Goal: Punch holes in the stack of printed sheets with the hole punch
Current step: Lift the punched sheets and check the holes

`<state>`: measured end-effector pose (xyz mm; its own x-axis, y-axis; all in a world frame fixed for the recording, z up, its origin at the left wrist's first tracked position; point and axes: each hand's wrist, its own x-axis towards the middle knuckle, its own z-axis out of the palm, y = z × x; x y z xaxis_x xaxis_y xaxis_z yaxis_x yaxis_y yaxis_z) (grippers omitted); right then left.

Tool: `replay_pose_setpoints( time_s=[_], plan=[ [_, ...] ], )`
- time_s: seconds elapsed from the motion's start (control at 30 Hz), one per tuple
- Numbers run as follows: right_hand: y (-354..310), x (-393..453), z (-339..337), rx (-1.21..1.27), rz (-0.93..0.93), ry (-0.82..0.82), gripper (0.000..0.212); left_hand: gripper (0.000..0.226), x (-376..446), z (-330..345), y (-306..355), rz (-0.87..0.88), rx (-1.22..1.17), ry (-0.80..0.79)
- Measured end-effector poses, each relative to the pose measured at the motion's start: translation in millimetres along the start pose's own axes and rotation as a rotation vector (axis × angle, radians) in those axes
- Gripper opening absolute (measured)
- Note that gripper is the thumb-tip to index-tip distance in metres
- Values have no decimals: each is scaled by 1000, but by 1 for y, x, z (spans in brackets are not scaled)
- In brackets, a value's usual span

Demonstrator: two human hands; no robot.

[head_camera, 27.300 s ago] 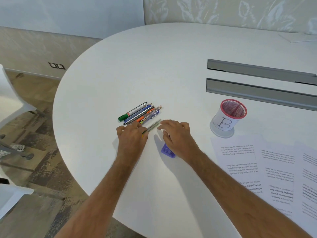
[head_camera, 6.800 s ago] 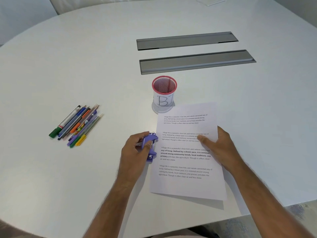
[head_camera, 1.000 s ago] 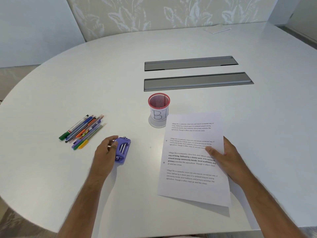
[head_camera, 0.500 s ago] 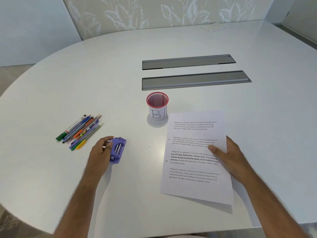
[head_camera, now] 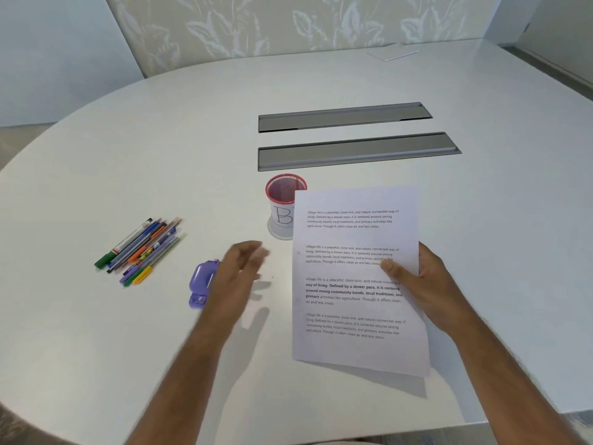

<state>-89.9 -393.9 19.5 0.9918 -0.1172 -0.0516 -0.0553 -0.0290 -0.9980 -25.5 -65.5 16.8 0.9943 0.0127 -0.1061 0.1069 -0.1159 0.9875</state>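
The stack of printed sheets (head_camera: 353, 284) is lifted off the white table, tilted toward me, and shows two small holes near its left edge. My right hand (head_camera: 420, 284) grips its right edge, thumb on the printed face. The purple hole punch (head_camera: 200, 282) lies on the table to the left, partly hidden by my left hand (head_camera: 240, 271). That hand is blurred, hovers just right of the punch with fingers straight, and holds nothing.
A bundle of coloured pens (head_camera: 141, 247) lies at the left. A red mesh pen cup (head_camera: 284, 200) marked with a B stands behind the sheets' top left corner. Two grey cable slots (head_camera: 353, 152) cross the table (head_camera: 160, 139) further back. A white pad (head_camera: 393, 53) lies at the far edge.
My left hand has let go of the hole punch and moved right, toward the sheets. My right hand has raised the sheets off the table.
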Motion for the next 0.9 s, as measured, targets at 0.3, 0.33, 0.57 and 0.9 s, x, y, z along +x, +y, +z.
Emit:
replay_pose_setpoints(
  time_s=[0.3, 0.33, 0.57, 0.9],
  plan=[
    [-27, 1, 7, 38, -41, -23, 28, 39, -2, 53, 27, -165, -441, -445],
    [-30, 1, 6, 22, -54, -3, 28, 38, -2, 55, 31, -151, -416, -427],
    [-61, 4, 1, 5, -255, 149, 29, 19, -4, 76, 77, 122, -269, -264],
    [-38, 10, -10, 7, -203, 243, 27, 23, -4, 107, 73, 157, -197, -284]
  ],
)
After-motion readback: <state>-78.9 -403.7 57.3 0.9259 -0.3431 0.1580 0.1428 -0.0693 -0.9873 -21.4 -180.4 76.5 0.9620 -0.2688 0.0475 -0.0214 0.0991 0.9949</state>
